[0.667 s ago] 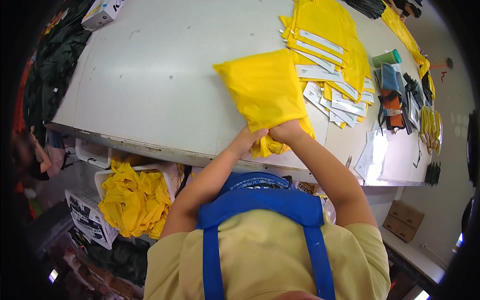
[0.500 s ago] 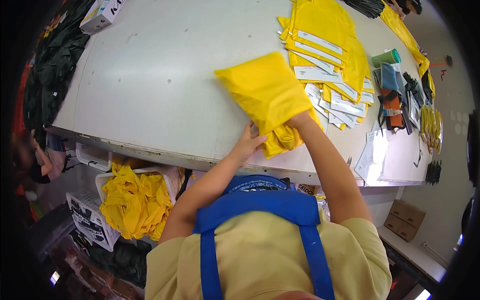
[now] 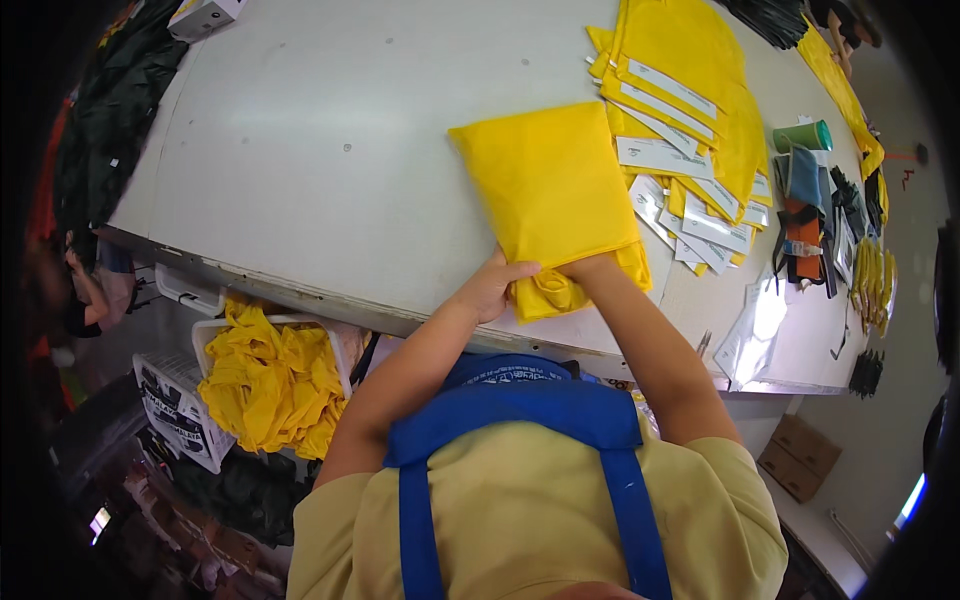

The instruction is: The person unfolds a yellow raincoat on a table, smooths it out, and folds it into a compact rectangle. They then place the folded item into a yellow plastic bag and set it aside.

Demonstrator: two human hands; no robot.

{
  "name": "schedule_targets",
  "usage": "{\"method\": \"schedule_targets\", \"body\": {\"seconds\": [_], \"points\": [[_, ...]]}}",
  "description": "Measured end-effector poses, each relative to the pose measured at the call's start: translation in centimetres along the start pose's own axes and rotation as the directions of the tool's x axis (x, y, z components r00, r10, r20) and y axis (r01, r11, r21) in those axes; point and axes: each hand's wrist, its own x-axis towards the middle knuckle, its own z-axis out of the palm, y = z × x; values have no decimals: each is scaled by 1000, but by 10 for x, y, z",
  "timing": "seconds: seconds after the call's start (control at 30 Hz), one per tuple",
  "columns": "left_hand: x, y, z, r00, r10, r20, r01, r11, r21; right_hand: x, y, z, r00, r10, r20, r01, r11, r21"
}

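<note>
A yellow fabric pouch [image 3: 550, 185], flat and roughly square, lies on the white table in front of me, with bunched yellow fabric showing at its near edge. My left hand [image 3: 492, 286] grips the pouch's near left corner, thumb on top and the other fingers underneath. My right hand [image 3: 592, 268] is pushed into the near opening up to the wrist, so its fingers are hidden under the cloth. Just right of the pouch, a fanned pile of yellow pouches [image 3: 690, 60] with white label cards spreads over the table.
Below the table's front edge at left stands a white basket [image 3: 207, 335] heaped with yellow fabric [image 3: 268, 380]. A green cylinder [image 3: 803, 135], a blue cloth [image 3: 804, 175] and a clear plastic sheet [image 3: 752, 330] lie at right. Dark fabric [image 3: 95, 150] covers the far left; a person [image 3: 88, 285] is beyond.
My right hand has gone deeper into the pouch, whose top now looks smoother and flatter. My left thumb has shifted onto the near edge. The view has moved slightly.
</note>
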Motion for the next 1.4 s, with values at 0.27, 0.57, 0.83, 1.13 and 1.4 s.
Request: {"method": "schedule_targets", "body": {"seconds": [0.27, 0.57, 0.83, 1.13, 1.4], "points": [[-6, 1, 21, 982, 84, -170, -52, 981, 187, 6, 25, -17, 972, -97, 216, 98, 995, 5], [-17, 11, 9, 990, -135, -42, 127, 981, -148, -27, 75, 7, 935, 103, 340, -213, 929, 303], [-17, 2, 17, 985, -66, -161, 115, 941, 319, -29, 22, -1, 960, 10, 279, -108, 934, 339], [-12, -8, 11, 959, 90, -268, -9, 957, 289, -23, 5, -17, 944, -38, 328, -25, 982, 187], [-30, -22, 9, 929, 203, -310, -29, 874, 486, -66, 53, -28, 950, -76, 303, 71, 997, 29]]}}
